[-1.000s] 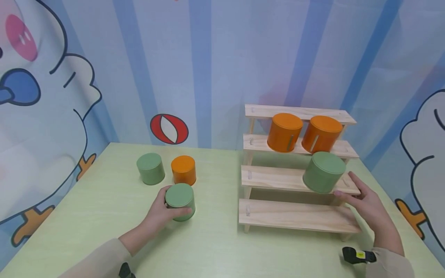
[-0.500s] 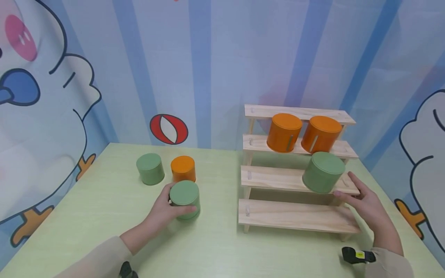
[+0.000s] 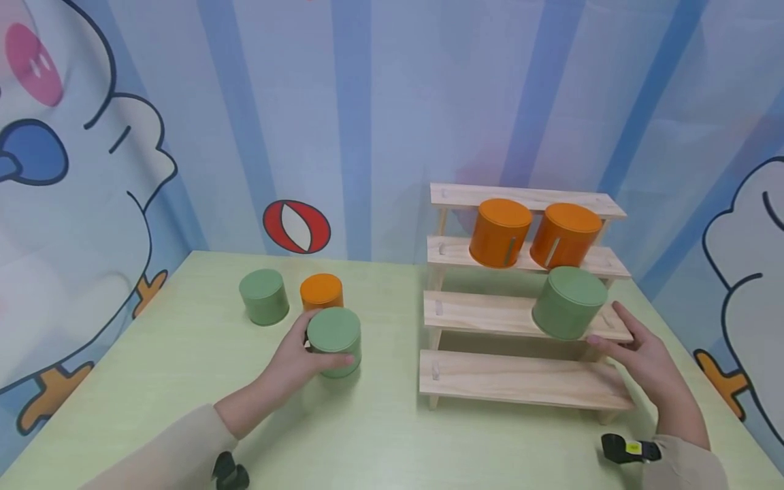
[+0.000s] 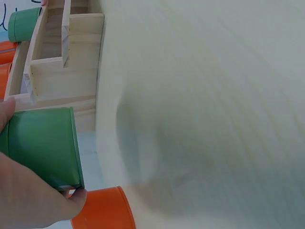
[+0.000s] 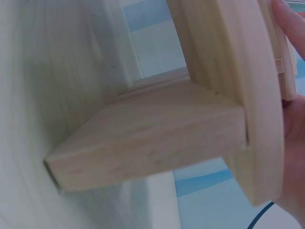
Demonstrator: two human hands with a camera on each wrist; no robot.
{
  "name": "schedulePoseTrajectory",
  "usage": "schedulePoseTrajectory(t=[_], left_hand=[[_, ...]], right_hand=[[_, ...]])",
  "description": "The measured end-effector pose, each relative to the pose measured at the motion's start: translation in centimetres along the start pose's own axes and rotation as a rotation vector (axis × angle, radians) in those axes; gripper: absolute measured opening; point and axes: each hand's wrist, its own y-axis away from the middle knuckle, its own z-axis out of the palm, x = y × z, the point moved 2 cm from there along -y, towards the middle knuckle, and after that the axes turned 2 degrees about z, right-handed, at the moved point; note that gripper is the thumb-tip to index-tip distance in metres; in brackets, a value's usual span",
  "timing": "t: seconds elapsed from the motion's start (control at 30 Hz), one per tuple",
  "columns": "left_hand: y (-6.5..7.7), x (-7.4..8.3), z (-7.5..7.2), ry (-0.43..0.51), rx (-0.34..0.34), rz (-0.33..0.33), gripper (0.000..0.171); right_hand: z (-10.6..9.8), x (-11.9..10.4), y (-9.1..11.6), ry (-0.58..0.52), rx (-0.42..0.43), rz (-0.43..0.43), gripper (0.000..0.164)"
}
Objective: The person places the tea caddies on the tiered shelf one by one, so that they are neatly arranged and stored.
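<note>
My left hand (image 3: 294,361) grips a green cylindrical tin (image 3: 334,344), thumb across its near side. The left wrist view shows this tin (image 4: 45,148) held off the table, with an orange tin (image 4: 105,210) standing below it. In the head view that orange tin (image 3: 321,290) is partly hidden behind the held one. On the right, my right hand (image 3: 652,367) pinches the end of a tiered wooden rack (image 3: 478,313), at the second step from the bottom. Close to those fingers, another green tin (image 3: 569,303) sits on that step. The right wrist view shows the rack's wooden side (image 5: 157,138) up close.
Two orange tins (image 3: 500,233) stand side by side on the rack's third step. Another green tin (image 3: 264,297) is on the table (image 3: 373,435) at the back left. Behind everything hangs a blue striped backdrop (image 3: 392,122) with cartoon figures.
My left hand has carried its green tin a little to the right and upward in the head view, covering more of the orange tin. The right hand and rack look the same.
</note>
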Motion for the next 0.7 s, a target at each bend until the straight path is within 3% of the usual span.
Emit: schedulePoseTrajectory(t=[0.7], left_hand=[[-0.6,4.5,1.1,-0.017,-0.06,0.055,0.086]], right_hand=[[0.0,-0.1,0.0,0.005,0.002,0.01,0.093]])
